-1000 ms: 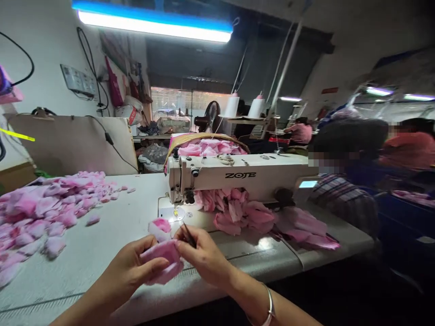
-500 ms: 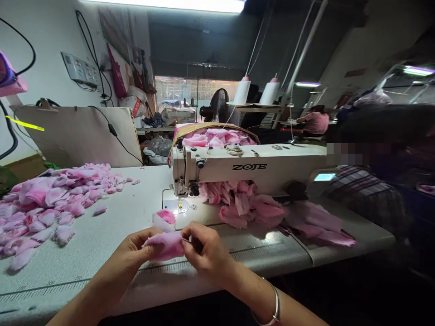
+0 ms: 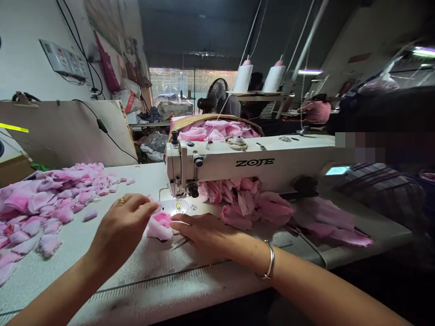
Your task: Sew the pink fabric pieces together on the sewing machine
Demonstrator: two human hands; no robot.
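My left hand [image 3: 127,219], a ring on one finger, is raised over the table left of the needle. Its fingertips are pinched together; a pale pink sliver shows at them, too little to identify. My right hand [image 3: 207,233] reaches in from the right, palm down, its fingertips closed at the edge of a small curled pink plush fabric piece [image 3: 159,227]. Thin metal prongs show under that hand, but their tool is mostly hidden. Just behind the piece are the lit needle plate [image 3: 171,207] and presser foot of the white sewing machine [image 3: 217,163].
Many small pink fabric pieces [image 3: 50,194] are heaped on the left of the table. More pink fabric [image 3: 258,208] lies beneath the machine arm, and a filled basket [image 3: 217,129] stands behind. Thread cones [image 3: 243,77] rise at the back. Another person [image 3: 316,111] sits far right.
Both hands were together on a pink fabric piece in front of the machine. They have parted: the left rose up and left, the right moved to the curled piece by the needle. The view shifted.
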